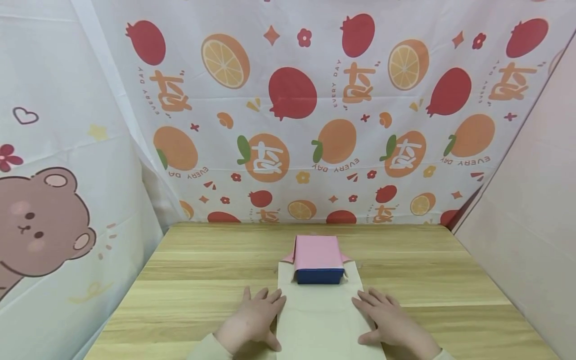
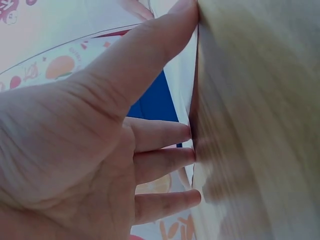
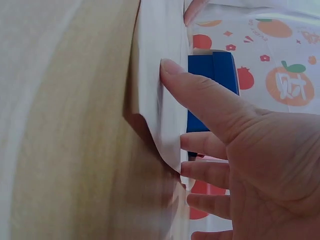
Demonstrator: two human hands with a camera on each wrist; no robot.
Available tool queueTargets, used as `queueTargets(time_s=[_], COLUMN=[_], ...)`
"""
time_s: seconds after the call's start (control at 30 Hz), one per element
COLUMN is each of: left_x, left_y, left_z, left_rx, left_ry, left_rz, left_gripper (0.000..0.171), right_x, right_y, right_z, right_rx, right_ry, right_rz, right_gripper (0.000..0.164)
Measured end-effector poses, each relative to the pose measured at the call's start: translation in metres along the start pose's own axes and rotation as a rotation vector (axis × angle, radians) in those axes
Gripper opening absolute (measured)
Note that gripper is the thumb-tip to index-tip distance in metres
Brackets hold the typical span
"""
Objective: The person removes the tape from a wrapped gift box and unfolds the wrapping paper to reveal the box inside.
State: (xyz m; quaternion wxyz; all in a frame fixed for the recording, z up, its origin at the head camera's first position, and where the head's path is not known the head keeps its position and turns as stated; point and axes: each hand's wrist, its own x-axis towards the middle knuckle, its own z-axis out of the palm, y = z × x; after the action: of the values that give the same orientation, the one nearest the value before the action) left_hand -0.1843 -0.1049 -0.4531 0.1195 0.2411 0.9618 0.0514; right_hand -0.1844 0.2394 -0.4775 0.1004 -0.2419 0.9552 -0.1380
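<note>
A blue box [image 1: 319, 277] sits towards the back of the table, pink paper [image 1: 318, 251] over its top. Beneath and in front of it lies a long cream sheet of paper [image 1: 320, 325], running to the lower edge of the head view. My left hand [image 1: 252, 317] rests at the sheet's left edge, fingers spread and fairly straight, fingertips touching the edge. Along the opposite edge is my right hand [image 1: 389, 319], its thumb on the paper. In the right wrist view that edge of the sheet [image 3: 157, 95] stands slightly off the wood. Neither hand grips anything.
The wooden table [image 1: 216, 260] extends to both sides of the sheet. A white cloth with fruit prints [image 1: 292, 100] hangs behind it. To the left hangs a cloth with a bear print [image 1: 40, 225], and a plain pale cloth [image 1: 522, 210] is on the right.
</note>
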Motion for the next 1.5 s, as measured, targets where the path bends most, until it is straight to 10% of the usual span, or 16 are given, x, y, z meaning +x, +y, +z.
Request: queueTargets(time_s=[0.9, 1.5], left_x=[0.034, 0.078], left_y=[0.018, -0.007], left_z=[-0.007, -0.055], left_rx=[0.091, 0.147], left_ry=[0.144, 0.245], left_rz=[-0.038, -0.131], left_gripper=[0.091, 0.077], right_x=[0.046, 0.096], right_y=[0.003, 0.009], right_z=[-0.003, -0.047], right_rx=[-0.061, -0.309], right_ry=[0.236, 0.449], right_rz=[-0.079, -0.067], right_gripper=[0.074, 0.058])
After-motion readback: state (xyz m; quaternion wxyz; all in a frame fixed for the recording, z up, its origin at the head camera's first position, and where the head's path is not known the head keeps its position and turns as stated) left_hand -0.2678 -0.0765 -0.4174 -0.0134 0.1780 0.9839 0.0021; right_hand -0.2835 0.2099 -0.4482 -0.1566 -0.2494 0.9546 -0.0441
